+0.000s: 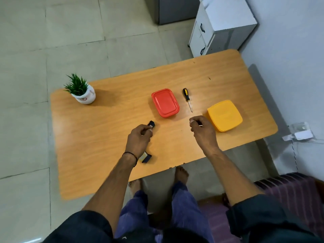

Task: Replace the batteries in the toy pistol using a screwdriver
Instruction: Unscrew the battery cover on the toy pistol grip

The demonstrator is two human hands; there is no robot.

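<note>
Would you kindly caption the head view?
Left hand holds the toy pistol at the table; screwdriver lies between red box and yellow box.

Light even and moderately bright. Soft glare on my surface (185, 116) at frame centre. Plant pot (84, 96) throws a soft shadow rightward. Edges bow with wide-angle distortion. My fingers (192, 122) slightly blurred.

We show a table (105, 137) of orange-brown wood grain; a red box (165, 103) and a yellow box (225, 115); a screwdriver (187, 99) with black-and-yellow handle and silvery shaft; a dark blue toy pistol (151, 124); a green plant (76, 84) in a white pot (85, 97) marked red; a pale grey tiled floor (52, 41); a white cabinet (226, 13) with black handles (202, 28); blue trousers (138, 207); purple striped cloth (298, 190).
</note>
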